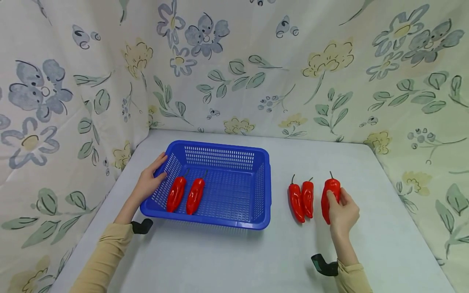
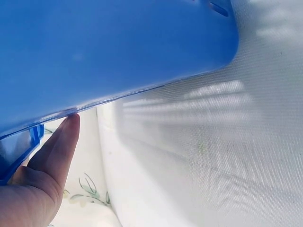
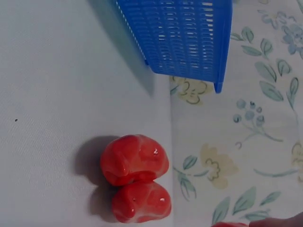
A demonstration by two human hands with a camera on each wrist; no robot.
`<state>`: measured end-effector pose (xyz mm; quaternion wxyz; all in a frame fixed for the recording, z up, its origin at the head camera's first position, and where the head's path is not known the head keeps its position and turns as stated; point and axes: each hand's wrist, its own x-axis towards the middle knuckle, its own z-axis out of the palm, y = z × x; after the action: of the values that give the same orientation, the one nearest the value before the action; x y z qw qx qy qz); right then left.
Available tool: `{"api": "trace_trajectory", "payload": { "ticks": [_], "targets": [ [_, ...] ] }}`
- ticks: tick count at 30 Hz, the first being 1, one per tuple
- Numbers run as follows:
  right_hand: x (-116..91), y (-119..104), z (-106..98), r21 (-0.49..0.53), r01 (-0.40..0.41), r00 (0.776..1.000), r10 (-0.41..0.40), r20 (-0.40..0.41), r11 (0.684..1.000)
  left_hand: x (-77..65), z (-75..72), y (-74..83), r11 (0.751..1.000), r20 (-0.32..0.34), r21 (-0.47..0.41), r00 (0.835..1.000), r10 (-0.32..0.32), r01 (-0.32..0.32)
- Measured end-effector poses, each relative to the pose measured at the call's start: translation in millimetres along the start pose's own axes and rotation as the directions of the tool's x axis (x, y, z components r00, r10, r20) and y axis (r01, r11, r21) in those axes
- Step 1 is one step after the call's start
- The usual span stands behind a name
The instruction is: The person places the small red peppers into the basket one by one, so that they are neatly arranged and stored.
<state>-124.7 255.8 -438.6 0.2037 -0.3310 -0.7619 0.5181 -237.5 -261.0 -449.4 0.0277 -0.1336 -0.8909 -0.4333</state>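
A blue plastic basket [image 1: 205, 220] stands on the white table, with two glossy red peppers [image 1: 176, 194] side by side in its left part. My left hand [image 1: 147, 182] holds the basket's left rim, thumb over the edge; the left wrist view shows a fingertip [image 2: 72, 124] against the rim. To the right of the basket, my right hand [image 1: 344, 211] pinches a red pepper [image 1: 332, 185], stem pointing away from me. Left of that hand lie two more red peppers [image 1: 295, 203], close together. The right wrist view shows this pair [image 3: 135, 161] end-on, with the held pepper only peeking in at the bottom edge.
The white tabletop [image 1: 293, 260] stretches in front of the basket and around the peppers. Behind and on both sides hangs a flower-patterned cloth [image 1: 234, 106]. Dark wrist-mounted pieces [image 1: 324, 266] stick out from both sleeves.
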Motion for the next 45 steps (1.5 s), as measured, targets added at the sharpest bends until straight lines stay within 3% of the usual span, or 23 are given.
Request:
{"api": "trace_trajectory", "payload": {
  "ticks": [16,39,45],
  "targets": [
    [-17.2,-17.3,11.2,0.062,0.021,0.998,-0.024,0.05,0.998,2.3,1.5,-1.7,1.0,0.005,0.004,1.0,0.008,-0.008],
    [-49.8,-50.3,45.1,0.168,0.034,0.983,-0.064,0.175,0.985,0.5,-0.7,-1.9,1.0,0.005,0.018,1.0,0.007,-0.007],
    [-58.1,-58.8,55.6,0.227,0.062,0.977,-0.106,0.187,0.972,0.6,-0.7,-1.4,1.0,0.005,0.013,1.0,0.006,-0.006]
  ]
}}
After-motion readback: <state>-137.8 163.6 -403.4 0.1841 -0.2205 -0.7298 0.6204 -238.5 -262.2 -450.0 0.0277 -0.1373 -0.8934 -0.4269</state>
